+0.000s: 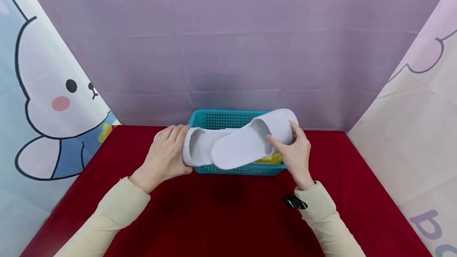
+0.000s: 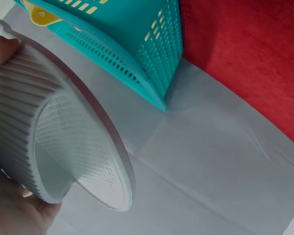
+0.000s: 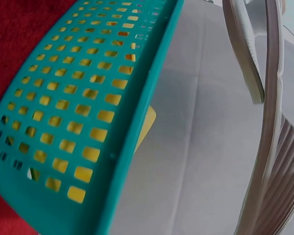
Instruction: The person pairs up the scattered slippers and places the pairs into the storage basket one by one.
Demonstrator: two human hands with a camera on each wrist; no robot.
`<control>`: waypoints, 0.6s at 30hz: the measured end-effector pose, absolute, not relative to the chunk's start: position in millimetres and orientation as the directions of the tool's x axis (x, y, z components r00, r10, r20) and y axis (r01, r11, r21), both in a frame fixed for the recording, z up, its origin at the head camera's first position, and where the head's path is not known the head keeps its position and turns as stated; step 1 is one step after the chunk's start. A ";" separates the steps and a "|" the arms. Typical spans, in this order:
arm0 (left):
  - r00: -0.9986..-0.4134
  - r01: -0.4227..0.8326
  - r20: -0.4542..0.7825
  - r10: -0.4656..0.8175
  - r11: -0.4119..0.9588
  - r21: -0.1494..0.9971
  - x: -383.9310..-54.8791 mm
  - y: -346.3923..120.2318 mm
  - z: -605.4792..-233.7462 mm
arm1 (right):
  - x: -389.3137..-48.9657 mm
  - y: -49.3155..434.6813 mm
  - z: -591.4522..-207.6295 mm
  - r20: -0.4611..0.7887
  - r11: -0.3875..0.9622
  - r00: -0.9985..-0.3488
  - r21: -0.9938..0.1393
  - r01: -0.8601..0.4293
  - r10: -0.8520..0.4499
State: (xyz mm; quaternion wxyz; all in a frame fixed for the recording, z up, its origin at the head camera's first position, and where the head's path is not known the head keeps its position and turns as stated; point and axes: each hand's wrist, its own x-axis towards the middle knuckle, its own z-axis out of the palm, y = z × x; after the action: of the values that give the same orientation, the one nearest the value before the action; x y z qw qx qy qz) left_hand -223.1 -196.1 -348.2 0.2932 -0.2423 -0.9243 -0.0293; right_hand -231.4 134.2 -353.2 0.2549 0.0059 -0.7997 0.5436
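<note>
Two white slippers with ribbed straps are held in the air over a teal basket. My left hand [image 1: 166,152] grips the left slipper [image 1: 202,146] round its strap, thumb below and fingers on top; the left wrist view shows this slipper [image 2: 83,142] close up. The right slipper [image 1: 242,144] is pinched at its strap by my right hand [image 1: 294,152], with the thumb at the foot opening. Its sole end overlaps the left slipper in the head view. The teal basket [image 1: 228,169] stands behind and below, with something yellow [image 1: 269,159] inside, partly hidden by the slippers.
A red cloth [image 1: 228,217] covers the table under the basket. Behind it hangs a plain purple-grey curtain [image 1: 228,50]. Printed cloths with cartoon figures form the left side [image 1: 43,110] and right side [image 1: 421,122]. A black band [image 1: 295,202] is on the right wrist.
</note>
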 end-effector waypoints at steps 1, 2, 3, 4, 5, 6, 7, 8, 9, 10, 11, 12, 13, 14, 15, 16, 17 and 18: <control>-0.710 0.461 0.560 0.428 0.883 -0.091 -223.0 -194.7 -348.2 | -230.9 133.3 -353.1 0.415 0.397 -0.868 -0.871 -0.291 0.274; -0.710 0.457 0.561 0.425 0.885 -0.092 -223.0 -193.2 -348.1 | -230.5 132.5 -353.0 0.414 0.386 -0.867 -0.875 -0.293 0.279; -0.710 0.453 0.563 0.423 0.886 -0.094 -222.9 -191.5 -348.0 | -230.2 131.8 -352.8 0.414 0.378 -0.865 -0.878 -0.296 0.284; -0.711 0.449 0.563 0.421 0.888 -0.096 -222.8 -189.9 -347.8 | -230.1 131.1 -352.4 0.415 0.371 -0.863 -0.879 -0.299 0.287; -0.713 0.446 0.563 0.418 0.890 -0.096 -222.8 -188.3 -347.5 | -230.1 130.5 -351.9 0.413 0.362 -0.862 -0.883 -0.300 0.293; -0.715 0.444 0.562 0.415 0.891 -0.094 -222.7 -186.7 -347.4 | -230.2 130.0 -351.6 0.412 0.356 -0.861 -0.885 -0.301 0.296; -0.719 0.441 0.559 0.413 0.893 -0.091 -222.8 -185.3 -347.4 | -230.2 129.4 -351.3 0.414 0.350 -0.859 -0.886 -0.304 0.301; -0.724 0.440 0.555 0.410 0.894 -0.087 -222.7 -184.0 -347.4 | -230.3 128.9 -351.2 0.413 0.345 -0.858 -0.888 -0.304 0.305; -0.727 0.437 0.552 0.408 0.895 -0.086 -222.6 -182.8 -347.4 | -230.5 128.5 -351.2 0.413 0.339 -0.857 -0.889 -0.307 0.308; -0.731 0.437 0.548 0.407 0.896 -0.082 -222.5 -181.7 -347.5 | -230.4 127.9 -351.3 0.413 0.334 -0.856 -0.891 -0.308 0.311; -0.735 0.435 0.544 0.405 0.897 -0.080 -222.4 -180.6 -347.6 | -230.8 127.5 -351.7 0.414 0.331 -0.854 -0.891 -0.310 0.316; -0.737 0.435 0.540 0.405 0.897 -0.078 -222.2 -179.4 -347.5 | -231.0 127.0 -352.2 0.418 0.332 -0.850 -0.890 -0.312 0.320; -0.740 0.435 0.536 0.406 0.897 -0.079 -222.1 -178.2 -347.4 | -231.0 126.5 -352.8 0.420 0.333 -0.847 -0.889 -0.313 0.326; -0.743 0.434 0.532 0.407 0.897 -0.082 -222.0 -177.0 -347.2 | -231.2 125.9 -353.7 0.420 0.335 -0.845 -0.890 -0.311 0.331; -0.743 0.434 0.529 0.410 0.897 -0.085 -221.9 -175.7 -347.0 | -231.3 125.3 -354.6 0.420 0.337 -0.842 -0.889 -0.309 0.337; -0.745 0.433 0.527 0.410 0.897 -0.085 -221.7 -174.4 -347.0 | -231.3 124.5 -355.8 0.419 0.341 -0.842 -0.889 -0.305 0.341; -0.747 0.431 0.525 0.408 0.898 -0.085 -221.6 -173.2 -346.9 | -231.6 123.7 -357.3 0.415 0.341 -0.842 -0.891 -0.300 0.344; -0.748 0.429 0.524 0.407 0.899 -0.086 -221.4 -171.9 -346.7 | -231.3 122.5 -358.2 0.409 0.336 -0.845 -0.894 -0.295 0.345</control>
State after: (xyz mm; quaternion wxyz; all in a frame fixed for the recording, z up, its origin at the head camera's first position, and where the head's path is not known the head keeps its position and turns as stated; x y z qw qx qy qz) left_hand -221.4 -171.9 -346.7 0.2756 -0.2237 -0.9346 -0.0202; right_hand -231.3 122.5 -358.2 0.2779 -0.0160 -0.7688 0.5758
